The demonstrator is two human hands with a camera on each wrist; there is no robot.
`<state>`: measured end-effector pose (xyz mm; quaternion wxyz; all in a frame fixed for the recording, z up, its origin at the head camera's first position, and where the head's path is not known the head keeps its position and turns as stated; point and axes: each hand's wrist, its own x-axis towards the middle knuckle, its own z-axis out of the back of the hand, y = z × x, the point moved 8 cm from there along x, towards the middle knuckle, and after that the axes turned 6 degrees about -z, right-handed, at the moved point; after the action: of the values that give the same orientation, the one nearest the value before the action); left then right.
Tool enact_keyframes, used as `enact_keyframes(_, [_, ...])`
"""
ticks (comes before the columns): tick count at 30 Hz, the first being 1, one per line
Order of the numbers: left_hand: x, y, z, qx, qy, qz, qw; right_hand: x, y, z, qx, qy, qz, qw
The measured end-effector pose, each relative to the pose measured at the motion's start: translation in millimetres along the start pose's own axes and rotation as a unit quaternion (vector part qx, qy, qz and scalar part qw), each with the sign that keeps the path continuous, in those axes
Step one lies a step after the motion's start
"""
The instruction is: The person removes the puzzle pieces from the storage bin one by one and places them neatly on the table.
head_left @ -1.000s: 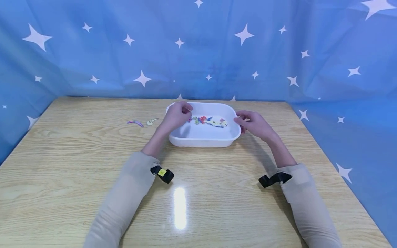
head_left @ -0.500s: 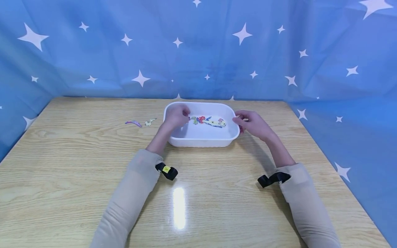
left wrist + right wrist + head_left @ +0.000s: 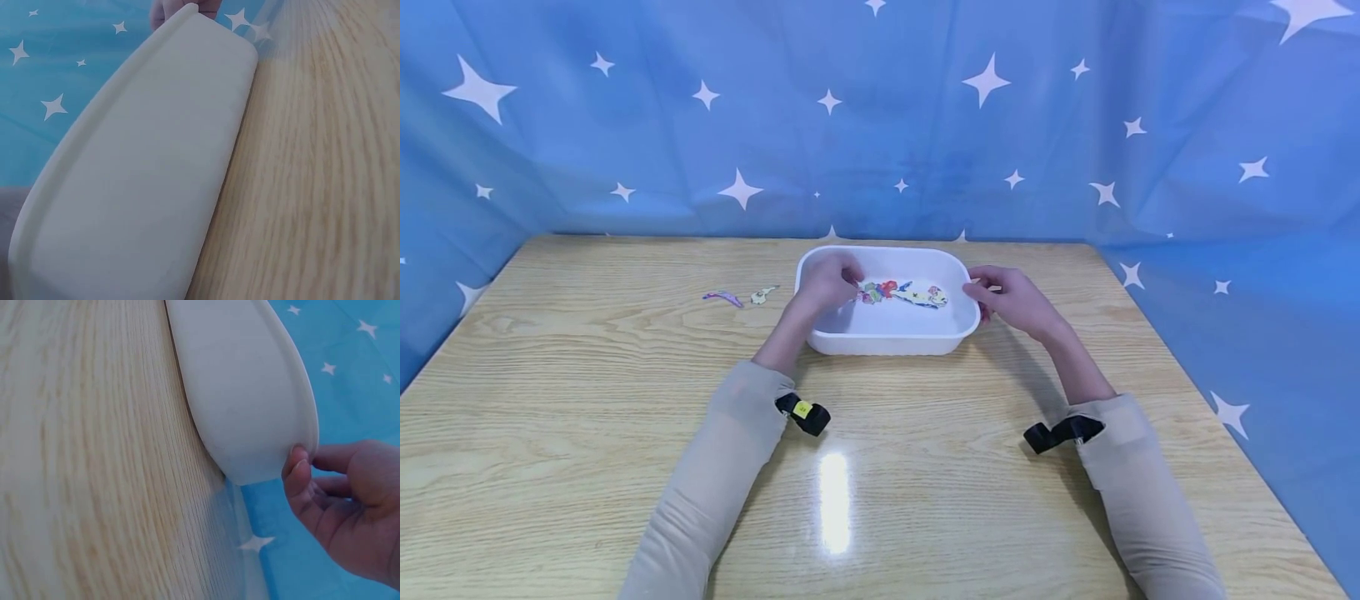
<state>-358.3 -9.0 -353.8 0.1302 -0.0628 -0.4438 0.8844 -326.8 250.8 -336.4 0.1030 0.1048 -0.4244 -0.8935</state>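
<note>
Left of the tray [image 3: 891, 346], at nine o'clock, I see loose pieces [image 3: 760, 297], then my left hand [image 3: 829, 282], its grasp hidden from me, by inner pieces [image 3: 922, 297] a brush might scatter, and my right hand [image 3: 1011, 298] pinching the tray at three, where tugging could slide it.

Beige sleeves [image 3: 700, 492], black cameras [image 3: 812, 422], yellow label [image 3: 802, 409]

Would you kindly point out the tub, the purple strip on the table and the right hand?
Tub [image 3: 887, 345]: head view, on its near outer wall.
Purple strip [image 3: 725, 297]: head view, around its middle.
Right hand [image 3: 1017, 302]: head view, on its back.
</note>
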Motion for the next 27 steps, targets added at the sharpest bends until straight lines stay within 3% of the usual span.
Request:
enact_keyframes(6, [-3.6, 1.4, -1.3, 0.08, 0.004, 0.01, 0.9968, 1.1, -0.8, -0.2, -0.001, 0.001, -0.001, 1.0])
enact_keyframes(10, [-4.0, -0.5, -2.3, 0.104, 0.012, -0.001, 0.9945, 1.5, -1.4, -0.3, -0.002, 0.003, -0.002, 1.0])
enact_keyframes(18, [-4.4, -1.6, -3.9, 0.11, 0.028, -0.002, 0.9935, 0.7, -0.4, -0.4, -0.002, 0.004, -0.003, 1.0])
enact_keyframes(27, [-5.3, -3.1, -5.6, 0.106, 0.026, -0.009, 0.994, 0.1, -0.3, -0.8, -0.003, 0.005, -0.003, 1.0])
